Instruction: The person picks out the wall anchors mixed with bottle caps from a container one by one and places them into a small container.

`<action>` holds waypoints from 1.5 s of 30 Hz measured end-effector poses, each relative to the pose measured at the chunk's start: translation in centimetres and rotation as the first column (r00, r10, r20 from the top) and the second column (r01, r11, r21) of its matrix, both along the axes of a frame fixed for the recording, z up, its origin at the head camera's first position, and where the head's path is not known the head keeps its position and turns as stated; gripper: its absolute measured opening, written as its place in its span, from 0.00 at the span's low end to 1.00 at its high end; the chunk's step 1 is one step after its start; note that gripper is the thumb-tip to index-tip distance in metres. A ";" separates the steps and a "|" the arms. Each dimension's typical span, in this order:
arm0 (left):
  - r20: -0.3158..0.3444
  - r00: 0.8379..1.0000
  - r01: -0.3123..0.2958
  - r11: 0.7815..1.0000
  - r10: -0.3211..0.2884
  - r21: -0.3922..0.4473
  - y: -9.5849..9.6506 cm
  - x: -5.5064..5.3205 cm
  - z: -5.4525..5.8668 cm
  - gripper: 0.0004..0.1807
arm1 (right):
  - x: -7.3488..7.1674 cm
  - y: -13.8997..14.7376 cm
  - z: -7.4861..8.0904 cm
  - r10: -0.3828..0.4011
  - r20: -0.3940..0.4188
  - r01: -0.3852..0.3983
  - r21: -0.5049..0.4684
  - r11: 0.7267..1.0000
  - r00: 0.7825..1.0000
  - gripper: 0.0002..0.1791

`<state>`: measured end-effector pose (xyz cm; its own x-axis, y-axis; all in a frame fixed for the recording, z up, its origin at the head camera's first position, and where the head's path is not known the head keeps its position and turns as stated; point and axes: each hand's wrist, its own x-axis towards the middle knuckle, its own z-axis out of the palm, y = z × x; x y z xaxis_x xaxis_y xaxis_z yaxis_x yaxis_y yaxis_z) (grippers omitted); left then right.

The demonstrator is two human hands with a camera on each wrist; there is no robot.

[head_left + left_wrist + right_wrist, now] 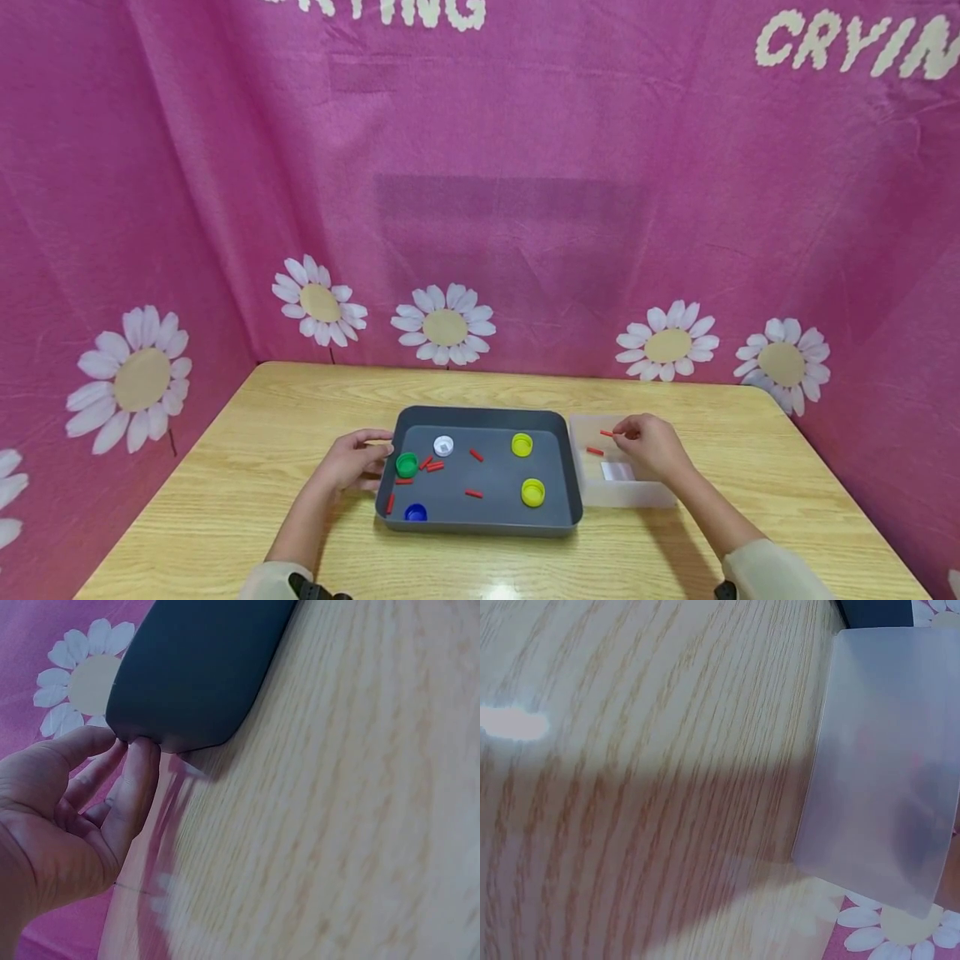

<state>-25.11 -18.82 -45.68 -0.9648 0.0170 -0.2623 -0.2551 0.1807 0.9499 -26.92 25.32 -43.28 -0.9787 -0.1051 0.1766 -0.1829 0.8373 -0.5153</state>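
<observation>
My left hand (351, 461) rests its fingertips against the outside of the left end of a dark grey tray (480, 523). In the left wrist view, that hand (82, 817) touches the tray wall (195, 675) near one corner. Over a translucent plastic box (630, 495), my right hand (652, 442) pinches a small red stick (607, 432). Another red stick (595, 451) lies in the box. The tray holds several red sticks (476, 455) and bottle caps: green (407, 465), white (443, 446), blue (416, 512) and two yellow (522, 444). The box wall (885, 750) mostly hides the right hand in its wrist view.
Tray and box stand side by side on a wooden table (315, 400). A white rectangular patch (618, 472) shows in the box. A pink cloth (517, 233) with white flowers surrounds the table behind and at both sides.
</observation>
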 end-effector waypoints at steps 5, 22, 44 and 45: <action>-0.005 1.000 0.001 1.000 -0.001 -0.002 -0.1 0.0 0.0 0.20 | -0.1 -0.1 0.1 0.005 0.010 -0.005 0.002 1.000 1.000 0.06; -0.004 1.000 -0.005 1.000 0.005 0.016 0.1 0.2 -0.5 0.20 | 0.5 -0.3 0.7 -0.008 0.077 0.008 0.000 1.000 0.997 0.08; -0.021 1.000 -0.018 1.000 0.018 0.009 0.1 0.1 -0.3 0.18 | 0.4 -5.5 3.1 0.062 -0.081 -0.069 -0.090 0.994 0.995 0.04; -0.020 1.000 -0.017 1.000 0.018 0.012 0.1 0.1 -0.3 0.18 | 0.4 -5.7 3.0 0.063 -0.079 -0.070 -0.091 0.993 0.995 0.04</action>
<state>-25.03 -18.71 -45.96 -0.9702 0.0030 -0.2424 -0.2386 0.1656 0.9569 -26.53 19.58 -40.24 -0.9534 -0.1487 0.2626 -0.2781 0.7709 -0.5731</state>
